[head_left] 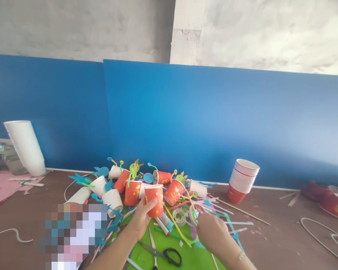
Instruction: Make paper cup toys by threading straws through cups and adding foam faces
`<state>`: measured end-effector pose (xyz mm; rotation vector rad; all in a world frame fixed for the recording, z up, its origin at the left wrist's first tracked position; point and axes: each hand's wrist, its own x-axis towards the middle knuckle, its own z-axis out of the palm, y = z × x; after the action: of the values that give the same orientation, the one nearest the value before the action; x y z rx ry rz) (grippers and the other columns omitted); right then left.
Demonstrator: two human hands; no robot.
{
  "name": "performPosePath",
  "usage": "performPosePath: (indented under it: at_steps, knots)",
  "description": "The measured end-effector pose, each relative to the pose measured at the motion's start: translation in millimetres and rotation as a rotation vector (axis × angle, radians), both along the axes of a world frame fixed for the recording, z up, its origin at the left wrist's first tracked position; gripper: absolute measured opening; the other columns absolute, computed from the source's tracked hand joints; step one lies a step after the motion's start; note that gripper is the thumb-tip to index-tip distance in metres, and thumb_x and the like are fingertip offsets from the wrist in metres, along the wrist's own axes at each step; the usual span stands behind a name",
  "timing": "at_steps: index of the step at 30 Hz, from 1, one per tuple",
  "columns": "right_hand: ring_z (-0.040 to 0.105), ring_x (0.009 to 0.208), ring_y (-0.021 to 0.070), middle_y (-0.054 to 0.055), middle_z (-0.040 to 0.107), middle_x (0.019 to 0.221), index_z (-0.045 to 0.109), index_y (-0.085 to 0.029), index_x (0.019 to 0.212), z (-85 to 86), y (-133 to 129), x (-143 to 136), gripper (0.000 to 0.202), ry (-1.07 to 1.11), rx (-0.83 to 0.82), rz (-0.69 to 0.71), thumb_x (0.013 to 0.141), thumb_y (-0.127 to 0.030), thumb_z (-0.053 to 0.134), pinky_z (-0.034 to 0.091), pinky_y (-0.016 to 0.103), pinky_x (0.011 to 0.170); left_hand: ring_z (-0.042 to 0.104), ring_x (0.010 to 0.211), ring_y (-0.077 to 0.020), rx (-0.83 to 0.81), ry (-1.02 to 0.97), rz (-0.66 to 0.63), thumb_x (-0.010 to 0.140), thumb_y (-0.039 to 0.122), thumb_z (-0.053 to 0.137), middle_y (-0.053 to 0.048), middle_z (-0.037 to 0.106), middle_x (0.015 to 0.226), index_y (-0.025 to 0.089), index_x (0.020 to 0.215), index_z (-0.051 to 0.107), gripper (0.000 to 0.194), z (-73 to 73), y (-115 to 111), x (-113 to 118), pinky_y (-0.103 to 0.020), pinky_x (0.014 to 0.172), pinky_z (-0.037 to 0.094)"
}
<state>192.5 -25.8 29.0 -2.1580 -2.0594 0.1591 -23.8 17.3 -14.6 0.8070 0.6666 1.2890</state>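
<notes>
My left hand (142, 219) is closed around a red paper cup (154, 200) with yellow markings, held upright over the pile. My right hand (212, 229) is curled, knuckles up, over the craft scraps. Its fingertips are hidden, so what they grip cannot be made out. A tape roll (179, 216) lies between the hands, and a thin wooden stick (190, 202) slants beside the right hand. Below the left hand, open scissors (157, 253) with black handles rest on green paper (197, 260). A red-tipped marker (162, 227) lies just under the cup.
Behind the hands lie several decorated cups (133, 193) with paper faces and straws. A stack of red-and-white cups (243, 180) stands right, a tall white cup stack (26, 148) left. A blue panel (199, 123) backs the brown table (270, 243). White cord (321, 243) loops at far right.
</notes>
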Motion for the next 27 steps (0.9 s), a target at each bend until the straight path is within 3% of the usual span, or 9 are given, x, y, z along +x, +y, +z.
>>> performPosePath:
  at_steps: [3, 5, 8, 11, 20, 27]
  knots:
    - [0.061, 0.060, 0.0203, 0.007, 0.065, 0.066, 0.059, -0.018, 0.063, 24.5, -11.2, -5.7, 0.029, 0.005, -0.051, 0.044, 0.088, -0.016, 0.043, 0.039, 0.029, 0.056, 0.069, 0.095, -0.0308, 0.058, 0.046, 0.051, 0.065, 0.043, 0.081, -0.006, 0.075, 0.098, 0.023, 0.104, 0.067, 0.046, -6.9, 5.7, 1.3, -0.041, 0.081, 0.054]
    - [0.054, 0.062, 0.0160, 0.002, 0.057, 0.064, 0.051, -0.020, 0.062, 40.4, -20.7, -12.2, 0.033, 0.155, -0.067, 0.192, 0.092, -0.022, 0.038, 0.036, 0.027, 0.057, 0.069, 0.097, -0.0314, 0.076, 0.066, 0.082, 0.067, 0.042, 0.081, -0.007, 0.074, 0.100, 0.024, 0.105, 0.068, 0.045, -12.4, 8.8, 2.2, -0.045, 0.085, 0.053]
    - [0.041, 0.056, 0.0117, -0.005, 0.040, 0.057, 0.039, -0.020, 0.059, 51.9, -33.1, -20.6, 0.033, 0.450, -0.259, 0.321, 0.091, -0.029, 0.041, 0.031, 0.023, 0.053, 0.068, 0.099, -0.0304, 0.093, 0.065, 0.087, 0.069, 0.040, 0.080, -0.007, 0.074, 0.104, 0.024, 0.106, 0.067, 0.042, -17.4, 10.1, 2.6, -0.045, 0.089, 0.052]
    - [0.038, 0.055, 0.0106, -0.006, 0.038, 0.057, 0.039, -0.021, 0.061, 50.8, -40.8, -23.8, 0.030, 0.564, -0.366, 0.306, 0.089, -0.031, 0.044, 0.032, 0.022, 0.053, 0.067, 0.100, -0.0287, 0.099, 0.049, 0.081, 0.070, 0.038, 0.080, -0.006, 0.073, 0.104, 0.024, 0.106, 0.067, 0.041, -17.4, 8.5, 2.0, -0.043, 0.089, 0.051]
    - [0.042, 0.046, 0.0083, -0.007, 0.040, 0.048, 0.048, -0.021, 0.063, 56.6, -43.1, -28.2, 0.031, 0.554, -0.494, 0.203, 0.090, -0.036, 0.045, 0.034, 0.019, 0.050, 0.063, 0.105, -0.0335, 0.093, 0.065, 0.050, 0.066, 0.038, 0.083, -0.005, 0.072, 0.107, 0.025, 0.109, 0.064, 0.048, -24.4, 12.1, -0.5, -0.046, 0.091, 0.048]
    - [0.039, 0.042, 0.0076, -0.008, 0.040, 0.045, 0.051, -0.021, 0.065, 50.6, -44.5, -25.9, 0.030, 0.602, -0.501, 0.199, 0.090, -0.035, 0.044, 0.033, 0.019, 0.047, 0.063, 0.102, -0.0322, 0.104, 0.093, 0.058, 0.066, 0.040, 0.082, -0.004, 0.072, 0.102, 0.027, 0.109, 0.065, 0.049, -26.2, 13.5, -0.9, -0.045, 0.089, 0.048]
